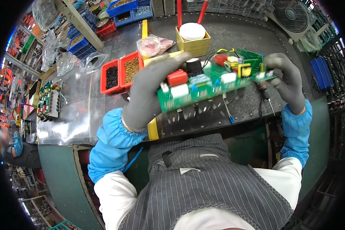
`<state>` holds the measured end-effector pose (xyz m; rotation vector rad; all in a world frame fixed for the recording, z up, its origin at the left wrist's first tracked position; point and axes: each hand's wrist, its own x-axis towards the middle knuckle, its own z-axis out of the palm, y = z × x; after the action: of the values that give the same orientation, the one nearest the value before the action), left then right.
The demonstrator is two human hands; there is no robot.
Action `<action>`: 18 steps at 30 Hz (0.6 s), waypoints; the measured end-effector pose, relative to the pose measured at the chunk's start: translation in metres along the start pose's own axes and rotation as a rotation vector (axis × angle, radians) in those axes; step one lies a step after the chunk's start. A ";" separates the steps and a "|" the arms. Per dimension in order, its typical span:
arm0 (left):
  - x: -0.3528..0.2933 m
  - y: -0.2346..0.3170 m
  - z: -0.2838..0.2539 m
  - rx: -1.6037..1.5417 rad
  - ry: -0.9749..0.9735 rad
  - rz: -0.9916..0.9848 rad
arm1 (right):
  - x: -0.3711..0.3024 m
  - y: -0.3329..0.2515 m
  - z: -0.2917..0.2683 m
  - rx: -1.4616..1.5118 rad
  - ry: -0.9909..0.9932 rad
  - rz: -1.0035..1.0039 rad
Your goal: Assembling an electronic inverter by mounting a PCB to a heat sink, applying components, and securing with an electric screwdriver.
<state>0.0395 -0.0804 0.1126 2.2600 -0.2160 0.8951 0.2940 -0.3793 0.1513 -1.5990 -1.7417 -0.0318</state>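
Observation:
A green circuit board [203, 92] is held up above the bench's front edge, tilted and blurred by motion. Red, white, black and yellow components stand on its face. My left hand [147, 88], in a grey glove, grips its left end. At the right end, my right hand [287, 78], gloved alike, holds it between thumb and fingers. Below the board hangs a thin wire with a blue connector [231, 119]. Under my right hand a screwdriver with a dark handle [263, 91] points its shaft toward the bench edge, partly hidden by the board.
Two red bins [111, 76] of small screws sit left of the board. Behind it stands a yellow box [195, 44] with a white round lid and red handles. Another populated board [50, 100] lies far left; a fan [291, 15] is back right. A person [17, 147] is at the far left.

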 end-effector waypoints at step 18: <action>0.023 -0.016 -0.010 0.619 -0.015 0.484 | 0.085 0.004 0.046 -0.448 -0.484 -0.185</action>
<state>0.0575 -0.0601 0.1238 2.8452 -0.5770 1.3360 0.2801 -0.2837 0.1619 -1.8614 -2.3844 -0.1441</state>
